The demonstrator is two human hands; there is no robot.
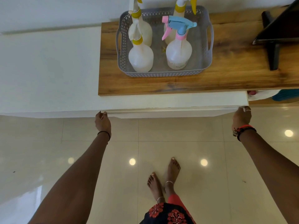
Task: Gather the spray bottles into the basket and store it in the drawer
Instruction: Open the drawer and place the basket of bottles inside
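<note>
While both my hands are on the white drawer (174,102) below the wooden surface (234,70), I judge the step in hand to be drawing it out so the basket can go in. My left hand (103,122) has its fingers curled onto the front's near edge at the left corner. My right hand (241,118) hooks the same edge at the right corner, and neither holds anything else. The grey basket (165,74) sits on the surface in the upper middle of the frame, with four spray bottles (141,57) upright inside it, so the gathering looks done. To do this well I would pull evenly with both hands, straight toward me, so the wide front does not skew. The drawer's inside is hidden, so I cannot tell how much room it has. The basket sits near the surface's front edge and will have to come forward over it. A black stand (273,54) at the upper right is well apart from the basket. The tiled floor (178,135) in the lower frame lies open, but my feet (161,180) are near, so I would step back as the front comes out
</note>
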